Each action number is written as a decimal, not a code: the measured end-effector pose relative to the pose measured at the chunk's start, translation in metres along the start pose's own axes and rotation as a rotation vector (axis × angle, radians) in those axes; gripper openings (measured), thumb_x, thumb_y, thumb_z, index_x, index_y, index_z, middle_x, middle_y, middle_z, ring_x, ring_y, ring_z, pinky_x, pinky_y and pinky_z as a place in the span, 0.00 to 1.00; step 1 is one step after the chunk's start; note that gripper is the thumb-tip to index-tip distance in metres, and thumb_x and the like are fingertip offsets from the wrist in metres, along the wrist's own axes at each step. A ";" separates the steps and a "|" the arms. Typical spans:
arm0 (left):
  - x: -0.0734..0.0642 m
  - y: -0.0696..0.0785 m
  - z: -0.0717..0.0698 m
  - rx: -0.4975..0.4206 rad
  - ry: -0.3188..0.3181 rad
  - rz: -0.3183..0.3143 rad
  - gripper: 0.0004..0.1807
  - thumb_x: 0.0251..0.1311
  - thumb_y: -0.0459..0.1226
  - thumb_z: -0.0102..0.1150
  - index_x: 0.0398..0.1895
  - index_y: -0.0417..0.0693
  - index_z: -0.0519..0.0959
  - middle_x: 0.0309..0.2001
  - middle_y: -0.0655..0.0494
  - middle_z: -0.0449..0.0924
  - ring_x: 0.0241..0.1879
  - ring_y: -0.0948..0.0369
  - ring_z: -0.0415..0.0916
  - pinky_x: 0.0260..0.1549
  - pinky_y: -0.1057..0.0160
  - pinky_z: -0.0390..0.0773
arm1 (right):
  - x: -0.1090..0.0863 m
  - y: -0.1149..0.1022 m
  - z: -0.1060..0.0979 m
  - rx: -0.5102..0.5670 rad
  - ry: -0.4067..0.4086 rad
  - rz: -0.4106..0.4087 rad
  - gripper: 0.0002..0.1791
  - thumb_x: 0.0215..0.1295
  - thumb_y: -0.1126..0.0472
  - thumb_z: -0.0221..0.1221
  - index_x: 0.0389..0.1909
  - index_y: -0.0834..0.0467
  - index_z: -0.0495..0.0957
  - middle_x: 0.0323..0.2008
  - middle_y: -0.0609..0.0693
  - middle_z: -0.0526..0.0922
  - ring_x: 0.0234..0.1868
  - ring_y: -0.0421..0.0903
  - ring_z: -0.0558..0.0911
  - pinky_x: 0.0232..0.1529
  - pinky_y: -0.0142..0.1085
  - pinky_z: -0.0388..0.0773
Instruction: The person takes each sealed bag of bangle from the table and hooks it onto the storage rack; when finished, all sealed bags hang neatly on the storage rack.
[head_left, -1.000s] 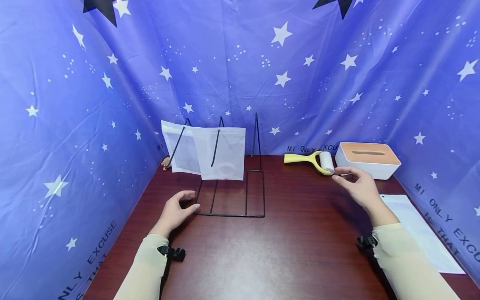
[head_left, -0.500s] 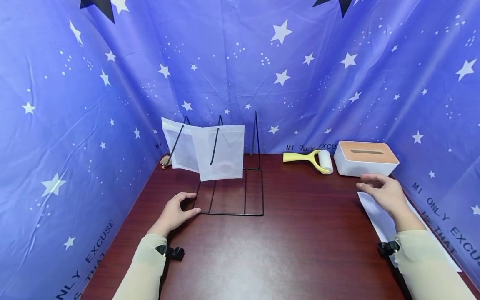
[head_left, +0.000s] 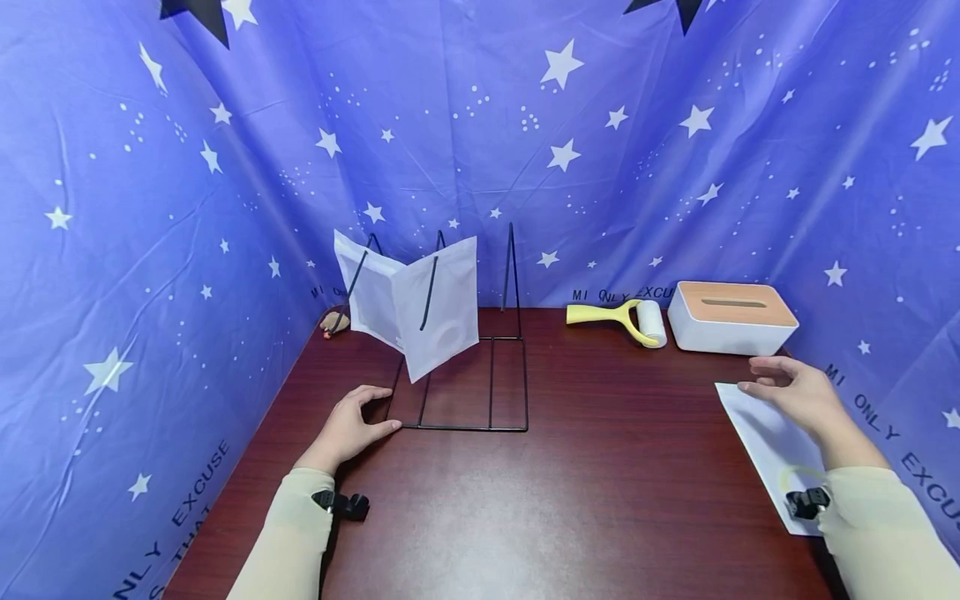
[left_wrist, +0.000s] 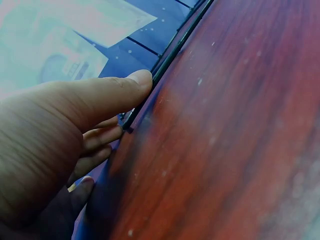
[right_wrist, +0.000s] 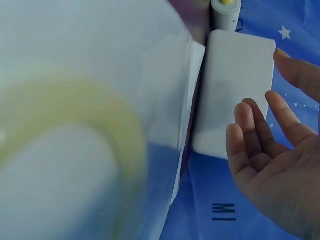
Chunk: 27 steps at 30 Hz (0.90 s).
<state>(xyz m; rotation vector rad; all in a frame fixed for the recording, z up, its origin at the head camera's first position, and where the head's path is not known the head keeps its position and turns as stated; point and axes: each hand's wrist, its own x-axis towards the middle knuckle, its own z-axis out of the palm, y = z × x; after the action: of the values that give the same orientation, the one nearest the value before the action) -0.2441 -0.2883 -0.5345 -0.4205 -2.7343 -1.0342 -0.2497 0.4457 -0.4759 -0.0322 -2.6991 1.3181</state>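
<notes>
My left hand (head_left: 351, 423) grips the front left corner of a black wire rack (head_left: 465, 428). Its thumb lies against the front bar in the left wrist view, with other fingers behind the corner. Two white translucent zip bags, a left one (head_left: 367, 287) and a right one (head_left: 438, 312), hang on the rack's hooks, angled toward each other. My right hand (head_left: 810, 400) holds nothing, its fingers loosely bent over another white bag (head_left: 757, 437). A yellow ring shape (right_wrist: 127, 135) shows through that bag, large and blurred in the right wrist view.
A yellow-handled lint roller (head_left: 611, 315) lies at the back, left of a white tissue box (head_left: 727, 333) with a wood-look lid. A small brown object (head_left: 333, 322) sits behind the rack's left side. Blue star-printed cloth (head_left: 570, 208) encloses the dark red table (head_left: 585, 500).
My right hand has left the lint roller and moved right, over the table bag, whose left edge shows farther left. The hanging bags have swung into a sharper angle. My left hand stays put.
</notes>
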 end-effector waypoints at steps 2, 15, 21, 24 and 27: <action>0.000 0.000 0.000 -0.004 -0.003 -0.005 0.33 0.51 0.42 0.83 0.61 0.42 0.83 0.58 0.50 0.83 0.65 0.48 0.75 0.66 0.44 0.70 | -0.001 0.002 -0.002 -0.055 -0.019 0.002 0.26 0.64 0.52 0.75 0.58 0.57 0.80 0.40 0.34 0.84 0.39 0.19 0.76 0.35 0.22 0.77; -0.001 0.002 -0.001 -0.016 -0.013 -0.007 0.34 0.52 0.42 0.83 0.62 0.42 0.82 0.59 0.50 0.82 0.66 0.49 0.74 0.67 0.45 0.69 | -0.010 0.007 -0.015 -0.201 -0.119 0.007 0.43 0.63 0.50 0.75 0.70 0.71 0.70 0.64 0.77 0.74 0.44 0.15 0.67 0.37 0.20 0.69; 0.000 0.001 -0.001 -0.007 -0.006 -0.001 0.33 0.52 0.42 0.83 0.62 0.41 0.83 0.59 0.50 0.83 0.65 0.49 0.75 0.66 0.45 0.70 | -0.010 0.009 -0.015 -0.213 -0.146 0.015 0.43 0.63 0.49 0.74 0.70 0.70 0.70 0.64 0.76 0.74 0.45 0.17 0.67 0.38 0.20 0.68; -0.001 0.001 0.000 -0.002 0.000 0.015 0.34 0.51 0.42 0.83 0.61 0.40 0.83 0.58 0.49 0.83 0.65 0.48 0.75 0.66 0.44 0.70 | -0.009 0.010 -0.016 -0.221 -0.166 0.028 0.44 0.63 0.48 0.74 0.71 0.70 0.70 0.64 0.76 0.74 0.50 0.28 0.74 0.39 0.21 0.68; -0.001 0.000 0.000 0.001 -0.001 0.016 0.34 0.51 0.42 0.83 0.61 0.40 0.83 0.58 0.49 0.83 0.65 0.48 0.75 0.66 0.44 0.71 | -0.009 0.010 -0.015 -0.228 -0.189 0.043 0.45 0.64 0.47 0.74 0.72 0.70 0.69 0.65 0.77 0.72 0.58 0.52 0.79 0.39 0.22 0.67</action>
<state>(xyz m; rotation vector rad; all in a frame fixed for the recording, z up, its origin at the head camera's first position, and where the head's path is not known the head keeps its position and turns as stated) -0.2434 -0.2881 -0.5346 -0.4425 -2.7273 -1.0292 -0.2388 0.4634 -0.4756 0.0109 -3.0123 1.0663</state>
